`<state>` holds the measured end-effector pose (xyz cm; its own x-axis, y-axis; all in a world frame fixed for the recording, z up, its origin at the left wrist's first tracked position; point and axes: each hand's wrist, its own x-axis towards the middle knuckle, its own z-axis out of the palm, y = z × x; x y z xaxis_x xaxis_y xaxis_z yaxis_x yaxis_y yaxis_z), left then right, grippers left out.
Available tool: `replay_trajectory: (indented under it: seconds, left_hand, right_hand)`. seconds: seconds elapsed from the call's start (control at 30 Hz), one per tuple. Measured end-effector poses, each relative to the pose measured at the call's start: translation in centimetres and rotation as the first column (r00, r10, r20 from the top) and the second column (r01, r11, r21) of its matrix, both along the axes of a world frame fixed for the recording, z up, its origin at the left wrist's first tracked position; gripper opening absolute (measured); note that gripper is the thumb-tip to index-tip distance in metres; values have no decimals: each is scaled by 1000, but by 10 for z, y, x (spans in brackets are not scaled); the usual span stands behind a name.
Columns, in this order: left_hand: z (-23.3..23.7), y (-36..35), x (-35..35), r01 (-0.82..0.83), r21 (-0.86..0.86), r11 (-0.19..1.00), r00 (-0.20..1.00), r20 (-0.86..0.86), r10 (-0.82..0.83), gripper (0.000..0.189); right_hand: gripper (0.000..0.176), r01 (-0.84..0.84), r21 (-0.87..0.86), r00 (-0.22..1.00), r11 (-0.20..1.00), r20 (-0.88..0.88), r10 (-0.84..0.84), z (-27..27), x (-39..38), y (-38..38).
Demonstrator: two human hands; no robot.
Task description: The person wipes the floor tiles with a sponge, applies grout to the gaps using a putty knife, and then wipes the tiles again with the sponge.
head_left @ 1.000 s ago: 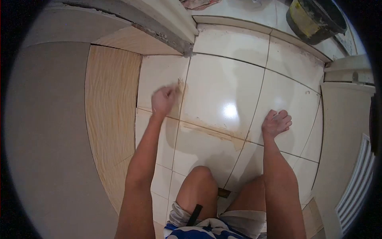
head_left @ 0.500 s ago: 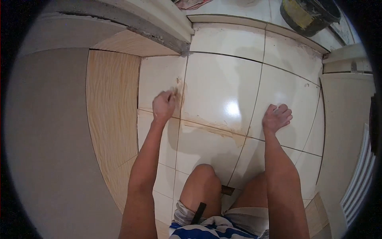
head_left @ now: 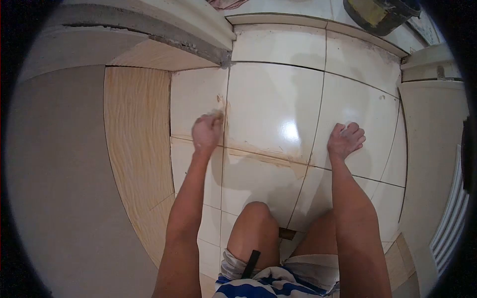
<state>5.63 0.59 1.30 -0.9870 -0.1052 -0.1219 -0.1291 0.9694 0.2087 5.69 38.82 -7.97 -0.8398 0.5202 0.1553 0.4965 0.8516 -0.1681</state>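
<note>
My left hand [head_left: 206, 133] is closed, its fingertips at the vertical joint between two cream floor tiles [head_left: 268, 99]. A small greyish piece shows at its fingertips, too blurred for me to tell its kind. Tan grout smears [head_left: 263, 158] run along the horizontal joint, and more lie beside my left fingers. My right hand [head_left: 347, 141] rests with curled fingers on a tile to the right. Something whitish shows within those fingers, mostly hidden by them.
A black bucket [head_left: 380, 17] with a yellow patch stands beyond the raised threshold at the upper right. A pinkish cloth [head_left: 226, 4] lies at the top. Wood-patterned tiles [head_left: 136, 124] border the left side, and a door with slatted vents [head_left: 449, 208] is at the right.
My left hand has shifted slightly along the joint, still closed. My right hand keeps its curled pose on the tile. The view has tilted a little.
</note>
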Motion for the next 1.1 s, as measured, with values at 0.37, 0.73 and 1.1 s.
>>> replay_trajectory:
  seconds: [0.37, 0.73, 1.1]
  left_hand:
    - [1, -22, 12, 100, 3, 995, 980, 175, -99, 28]
    - [-8, -15, 21, -95, 217, 972, 989, 131, 68, 18]
    - [-23, -1, -22, 193, 67, 979, 974, -135, -182, 23]
  right_hand:
    - [29, 33, 2, 999, 999, 43, -33, 1, -1, -1]
    - [27, 12, 47, 999, 999, 30, -13, -2, -1, -1]
    - [26, 5, 19, 1000, 1000, 2, -5, 0, 0, 1]
